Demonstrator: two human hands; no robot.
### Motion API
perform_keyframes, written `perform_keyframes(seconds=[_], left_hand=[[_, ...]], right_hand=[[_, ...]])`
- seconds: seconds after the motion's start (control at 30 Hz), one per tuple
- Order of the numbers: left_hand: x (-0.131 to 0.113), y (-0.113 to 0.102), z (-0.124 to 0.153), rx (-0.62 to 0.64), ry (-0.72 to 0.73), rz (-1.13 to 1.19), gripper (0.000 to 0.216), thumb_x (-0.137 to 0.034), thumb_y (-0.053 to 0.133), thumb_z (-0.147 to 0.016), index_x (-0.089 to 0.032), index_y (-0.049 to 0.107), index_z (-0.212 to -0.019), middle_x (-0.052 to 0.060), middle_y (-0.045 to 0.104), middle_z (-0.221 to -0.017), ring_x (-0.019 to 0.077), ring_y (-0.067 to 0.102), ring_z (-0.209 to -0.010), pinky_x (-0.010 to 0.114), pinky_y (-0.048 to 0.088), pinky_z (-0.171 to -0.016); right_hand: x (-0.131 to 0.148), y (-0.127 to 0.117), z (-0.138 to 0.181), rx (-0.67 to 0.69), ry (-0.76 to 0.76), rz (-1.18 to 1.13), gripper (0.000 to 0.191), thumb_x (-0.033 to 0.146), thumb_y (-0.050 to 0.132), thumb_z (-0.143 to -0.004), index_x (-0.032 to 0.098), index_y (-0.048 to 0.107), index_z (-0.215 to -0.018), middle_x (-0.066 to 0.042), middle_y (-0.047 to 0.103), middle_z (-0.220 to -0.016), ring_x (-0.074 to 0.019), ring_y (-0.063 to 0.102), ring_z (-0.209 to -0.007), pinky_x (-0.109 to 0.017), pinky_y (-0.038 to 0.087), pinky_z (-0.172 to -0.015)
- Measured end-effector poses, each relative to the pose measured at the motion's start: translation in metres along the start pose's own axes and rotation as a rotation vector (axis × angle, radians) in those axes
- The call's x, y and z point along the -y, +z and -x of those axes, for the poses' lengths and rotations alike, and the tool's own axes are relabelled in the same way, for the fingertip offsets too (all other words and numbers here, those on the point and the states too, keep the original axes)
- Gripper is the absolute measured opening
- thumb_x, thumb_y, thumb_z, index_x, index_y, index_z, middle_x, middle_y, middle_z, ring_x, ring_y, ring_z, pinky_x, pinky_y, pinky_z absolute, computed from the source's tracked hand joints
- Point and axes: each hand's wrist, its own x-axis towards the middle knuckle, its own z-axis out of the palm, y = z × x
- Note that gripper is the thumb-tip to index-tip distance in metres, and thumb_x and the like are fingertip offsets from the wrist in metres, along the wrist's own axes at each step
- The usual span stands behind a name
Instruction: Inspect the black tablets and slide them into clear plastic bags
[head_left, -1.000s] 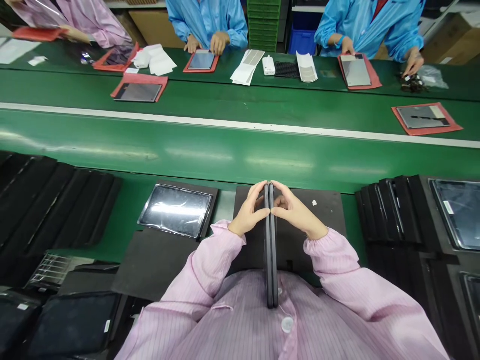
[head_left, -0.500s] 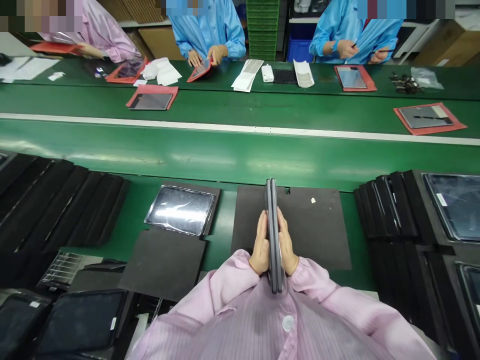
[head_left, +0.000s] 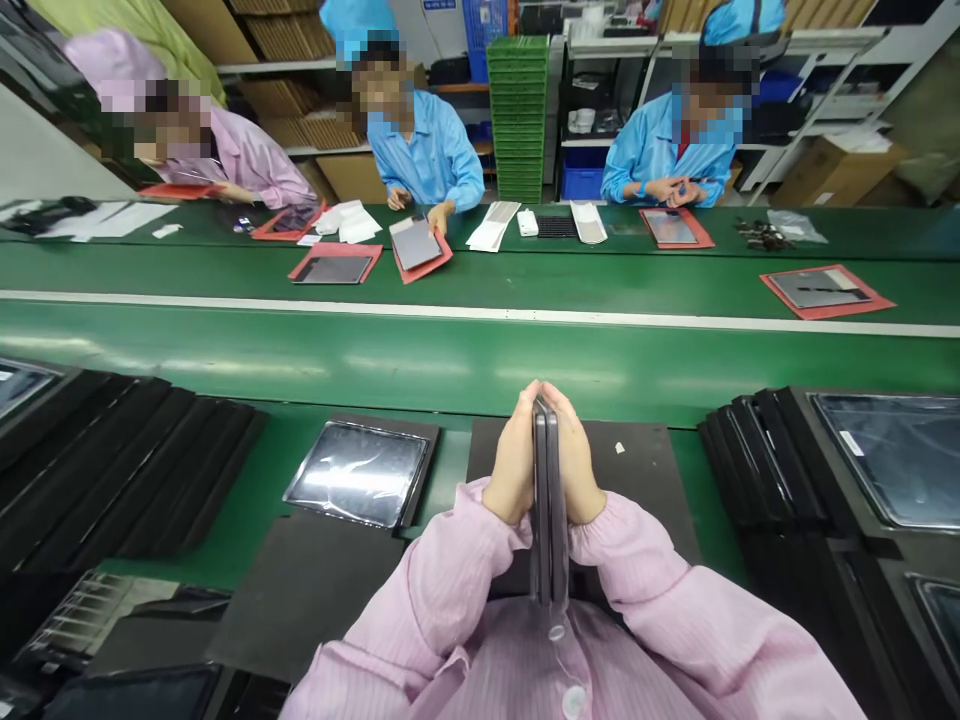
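Two dark tablets (head_left: 550,520) stand on edge, face to face, close in front of my chest. My left hand (head_left: 514,462) presses its palm on their left side, and my right hand (head_left: 576,460) does the same on the right. The fingertips of both hands meet near the tablets' far end. Beneath lies a black foam sheet (head_left: 637,480) with a small white scrap (head_left: 619,448) on it. To the left, a film-covered tablet (head_left: 360,472) rests on a dark pad, behind another black sheet (head_left: 315,580).
Stacked black foam trays (head_left: 135,470) fill the left side, with more stacked trays (head_left: 780,470) on the right, some bearing tablets (head_left: 900,455). Beyond the white strip (head_left: 480,314), tablets on red sleeves (head_left: 825,290) lie on the green belt. Three people sit across it.
My hands have slid forward along the tablets, so the fingertips now touch over the far end. The view has tilted up. Across the belt, one person's tablet has turned and been lowered.
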Motion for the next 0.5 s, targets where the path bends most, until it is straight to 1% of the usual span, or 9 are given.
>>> perform_keyframes(seconds=[0.07,0.1,0.17,0.23,0.3,0.37,0.43,0.5], left_hand=[[-0.005,0.002,-0.009,-0.002,-0.005,0.027,0.045,-0.049,0.040,-0.089,-0.020,0.059,-0.118,0.007,0.058,-0.129,0.0217,0.053,-0.119,0.032,0.041,-0.101],[-0.007,0.003,-0.013,-0.014,-0.013,0.047,0.045,-0.049,0.040,-0.089,-0.019,0.060,-0.117,0.008,0.061,-0.124,0.0214,0.056,-0.115,0.032,0.041,-0.100],[-0.010,0.005,-0.021,-0.041,-0.052,0.100,0.045,-0.048,0.040,-0.089,-0.015,0.062,-0.111,0.009,0.069,-0.107,0.0211,0.063,-0.103,0.033,0.045,-0.095],[-0.012,0.005,-0.027,-0.056,-0.098,0.150,0.043,-0.047,0.043,-0.089,-0.013,0.065,-0.102,0.008,0.072,-0.087,0.0199,0.067,-0.088,0.032,0.049,-0.087],[-0.014,0.004,-0.031,-0.070,-0.119,0.187,0.037,-0.045,0.050,-0.086,-0.014,0.067,-0.093,0.004,0.070,-0.073,0.0176,0.067,-0.076,0.028,0.051,-0.079],[-0.014,0.004,-0.034,-0.088,-0.118,0.218,0.029,-0.042,0.056,-0.083,-0.015,0.068,-0.086,0.001,0.066,-0.063,0.0152,0.066,-0.069,0.024,0.051,-0.073],[-0.014,0.003,-0.036,-0.102,-0.120,0.240,0.024,-0.037,0.057,-0.083,-0.015,0.067,-0.081,-0.001,0.062,-0.055,0.0135,0.065,-0.065,0.022,0.050,-0.070],[-0.014,0.004,-0.037,-0.103,-0.132,0.254,0.023,-0.034,0.054,-0.085,-0.015,0.067,-0.078,-0.003,0.059,-0.049,0.0130,0.065,-0.063,0.021,0.049,-0.070]], right_hand=[[0.003,0.005,-0.009,-0.025,0.037,-0.031,0.043,0.024,0.034,-0.083,0.015,0.046,-0.124,-0.010,0.050,-0.135,-0.0179,0.048,-0.123,-0.036,0.035,-0.107],[0.004,0.008,-0.013,-0.036,0.058,-0.062,0.043,0.024,0.034,-0.083,0.014,0.046,-0.123,-0.010,0.050,-0.135,-0.0179,0.049,-0.122,-0.036,0.036,-0.106],[0.005,0.012,-0.021,-0.045,0.097,-0.135,0.042,0.022,0.035,-0.082,0.012,0.045,-0.122,-0.013,0.052,-0.132,-0.0183,0.052,-0.119,-0.036,0.039,-0.104],[0.004,0.014,-0.029,-0.034,0.100,-0.186,0.040,0.022,0.038,-0.080,0.013,0.048,-0.117,-0.013,0.055,-0.127,-0.0191,0.055,-0.115,-0.036,0.043,-0.099],[0.001,0.015,-0.035,-0.025,0.068,-0.205,0.035,0.024,0.041,-0.079,0.015,0.052,-0.110,-0.010,0.061,-0.118,-0.0196,0.058,-0.108,-0.036,0.047,-0.093],[-0.004,0.014,-0.039,-0.024,0.027,-0.206,0.029,0.027,0.044,-0.077,0.019,0.056,-0.102,-0.006,0.065,-0.107,-0.0196,0.060,-0.101,-0.036,0.050,-0.087],[-0.008,0.013,-0.043,-0.025,0.007,-0.205,0.025,0.029,0.046,-0.077,0.021,0.057,-0.097,-0.003,0.067,-0.096,-0.0195,0.062,-0.095,-0.035,0.052,-0.081],[-0.011,0.011,-0.045,-0.021,0.002,-0.193,0.022,0.028,0.046,-0.076,0.022,0.058,-0.094,-0.002,0.067,-0.090,-0.0193,0.062,-0.091,-0.034,0.053,-0.078]])
